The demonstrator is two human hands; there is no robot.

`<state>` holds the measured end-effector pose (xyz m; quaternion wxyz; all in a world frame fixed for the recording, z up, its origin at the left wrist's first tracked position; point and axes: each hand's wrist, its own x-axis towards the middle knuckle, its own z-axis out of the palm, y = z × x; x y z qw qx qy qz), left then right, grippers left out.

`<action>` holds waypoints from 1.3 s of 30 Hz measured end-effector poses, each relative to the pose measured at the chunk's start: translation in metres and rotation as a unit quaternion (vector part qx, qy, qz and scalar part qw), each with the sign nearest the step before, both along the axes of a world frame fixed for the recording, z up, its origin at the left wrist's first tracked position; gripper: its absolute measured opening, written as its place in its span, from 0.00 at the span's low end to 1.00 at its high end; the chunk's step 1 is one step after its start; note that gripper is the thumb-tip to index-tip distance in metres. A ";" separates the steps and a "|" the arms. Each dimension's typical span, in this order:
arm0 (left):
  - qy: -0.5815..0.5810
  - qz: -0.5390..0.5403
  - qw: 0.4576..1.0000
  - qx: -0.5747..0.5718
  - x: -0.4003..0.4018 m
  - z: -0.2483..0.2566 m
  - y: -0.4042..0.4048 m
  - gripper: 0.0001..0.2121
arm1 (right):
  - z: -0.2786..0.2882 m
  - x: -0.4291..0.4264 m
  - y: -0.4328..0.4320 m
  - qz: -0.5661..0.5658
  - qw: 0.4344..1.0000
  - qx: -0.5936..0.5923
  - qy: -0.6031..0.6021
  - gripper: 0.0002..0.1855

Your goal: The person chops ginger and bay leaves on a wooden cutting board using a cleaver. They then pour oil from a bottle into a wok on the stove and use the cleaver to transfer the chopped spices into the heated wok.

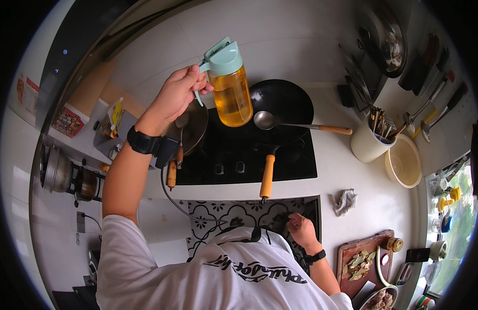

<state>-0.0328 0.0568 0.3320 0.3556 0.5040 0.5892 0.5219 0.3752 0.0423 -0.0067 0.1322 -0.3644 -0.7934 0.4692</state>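
Note:
My left hand grips the handle of a glass oil dispenser with a pale green lid and holds it upright above the cooktop. Yellow oil partly fills it. Behind and to its right, a black wok sits on the black cooktop, its wooden handle toward me. A metal ladle with a wooden handle lies across the wok. My right hand is low near my body, its fingers loosely curled; nothing shows in it, though its palm side is partly hidden.
Left on the cooktop is a second pan with a spatula in it. At the right stand a utensil holder and a cream bowl. A grey rag and a cutting board bearing dried leaves lie on the right counter.

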 end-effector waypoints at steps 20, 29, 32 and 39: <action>-0.015 0.376 0.926 0.011 -0.149 -0.106 -0.439 0.17 | -0.016 -0.040 -0.052 0.153 0.967 0.112 -0.173 0.12; 0.080 0.529 0.841 0.079 -0.269 -0.251 -0.464 0.17 | -0.014 -0.067 -0.088 0.082 0.954 0.122 -0.260 0.16; 0.089 0.565 0.812 0.114 -0.307 -0.295 -0.453 0.18 | 0.020 -0.079 -0.116 0.092 0.947 0.143 -0.271 0.14; 0.041 0.569 0.806 0.158 -0.338 -0.320 -0.398 0.19 | 0.049 -0.065 -0.151 0.059 0.953 0.134 -0.265 0.14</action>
